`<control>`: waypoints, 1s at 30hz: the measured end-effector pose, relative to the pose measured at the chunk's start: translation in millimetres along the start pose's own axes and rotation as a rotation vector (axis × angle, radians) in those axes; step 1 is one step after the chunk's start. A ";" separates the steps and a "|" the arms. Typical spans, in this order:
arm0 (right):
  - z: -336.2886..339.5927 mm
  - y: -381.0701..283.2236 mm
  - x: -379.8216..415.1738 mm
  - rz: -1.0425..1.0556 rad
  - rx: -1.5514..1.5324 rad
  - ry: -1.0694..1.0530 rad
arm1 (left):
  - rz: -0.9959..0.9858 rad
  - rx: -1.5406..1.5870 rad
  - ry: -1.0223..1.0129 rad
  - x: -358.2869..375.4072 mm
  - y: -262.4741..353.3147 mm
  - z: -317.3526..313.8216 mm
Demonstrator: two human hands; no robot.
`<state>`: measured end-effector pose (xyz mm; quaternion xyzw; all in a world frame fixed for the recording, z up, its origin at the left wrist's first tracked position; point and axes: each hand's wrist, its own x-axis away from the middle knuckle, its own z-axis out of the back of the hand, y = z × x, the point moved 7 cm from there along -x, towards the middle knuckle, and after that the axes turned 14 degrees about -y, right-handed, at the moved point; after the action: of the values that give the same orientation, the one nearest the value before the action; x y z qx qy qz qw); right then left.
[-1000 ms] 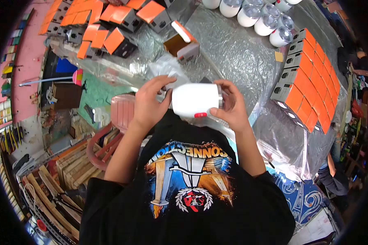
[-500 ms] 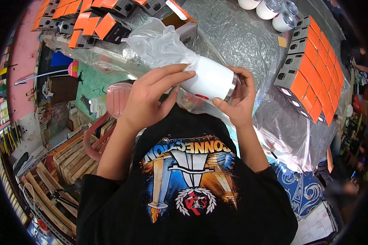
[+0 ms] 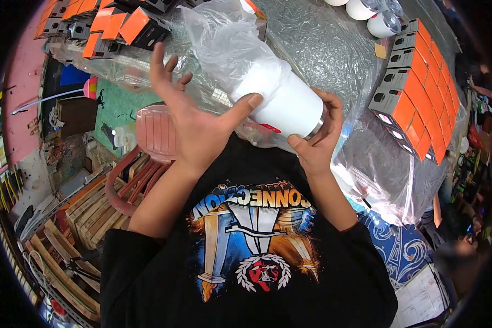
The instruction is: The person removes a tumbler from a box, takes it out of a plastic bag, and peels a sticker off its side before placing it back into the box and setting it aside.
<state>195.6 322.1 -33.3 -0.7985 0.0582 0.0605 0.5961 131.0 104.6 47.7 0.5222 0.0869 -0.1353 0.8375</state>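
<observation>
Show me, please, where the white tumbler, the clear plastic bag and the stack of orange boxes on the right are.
white tumbler (image 3: 281, 104): head view, on its bare white side.
clear plastic bag (image 3: 224, 38): head view, on the crumpled film above the tumbler.
stack of orange boxes (image 3: 415, 93): head view, on an orange face mid-stack.

Orange boxes (image 3: 415, 104), white tumblers (image 3: 366, 11), red chair (image 3: 153, 134)

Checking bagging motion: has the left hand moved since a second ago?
Yes. The left hand lifted off the white tumbler, fingers spread toward the orange boxes.
</observation>
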 end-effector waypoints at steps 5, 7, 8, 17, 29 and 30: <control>-13.6 14.0 -4.3 -0.083 -0.068 0.012 | 0.322 0.843 -0.104 -0.9 -34.0 -22.8; -21.2 19.6 -8.1 -0.120 -0.096 0.012 | 0.461 1.110 -0.294 3.5 -40.5 -36.1; -25.8 22.2 -10.4 -0.130 -0.120 0.001 | 0.464 1.112 -0.283 3.9 -41.3 -34.8; -61.4 24.6 -28.0 -0.145 -0.176 -0.061 | 0.378 1.093 -0.150 10.5 -56.2 -27.6; -70.5 19.7 -40.7 -0.055 -0.120 -0.138 | 0.462 1.145 -0.034 34.2 -75.8 -38.2; -71.1 19.8 -39.8 -0.043 -0.121 -0.137 | 0.506 1.280 -0.024 29.8 -79.2 -39.0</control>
<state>155.0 249.2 -25.3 -0.8283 -0.0036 0.1054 0.5503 133.9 102.4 -45.4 0.9167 -0.1438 0.0339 0.3712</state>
